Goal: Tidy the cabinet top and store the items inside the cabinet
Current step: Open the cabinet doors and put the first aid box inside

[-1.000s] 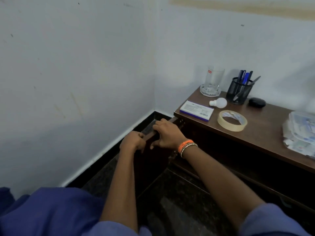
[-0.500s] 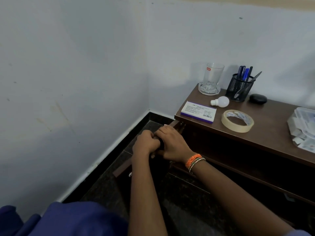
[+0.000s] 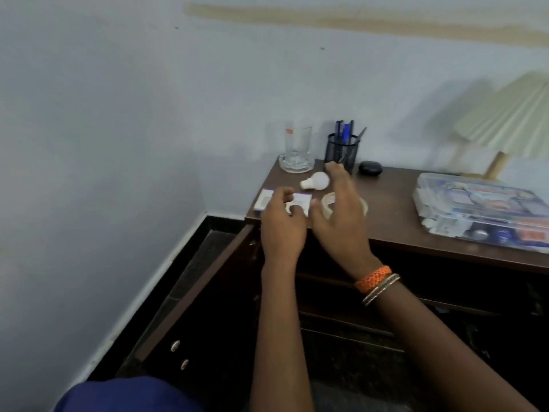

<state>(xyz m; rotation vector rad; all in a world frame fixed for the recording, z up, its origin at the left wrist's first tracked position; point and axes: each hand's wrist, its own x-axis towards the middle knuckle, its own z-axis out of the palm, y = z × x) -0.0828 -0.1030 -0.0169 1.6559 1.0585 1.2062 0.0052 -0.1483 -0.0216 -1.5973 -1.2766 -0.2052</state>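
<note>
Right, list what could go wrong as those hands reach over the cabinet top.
The light bulb lies loose on its side beside the right hand; a nudge might roll it off the cabinet top. The glass stands near the back corner and could be knocked. The open cabinet door juts out near the person's legs.

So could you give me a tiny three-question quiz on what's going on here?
1. True or false: the cabinet door is open.
2. Which hand wears the orange wristband?
3. What stands nearest the glass: A plastic box, B pen holder, C lamp?

Key: 1 true; 2 the right; 3 B.
</note>
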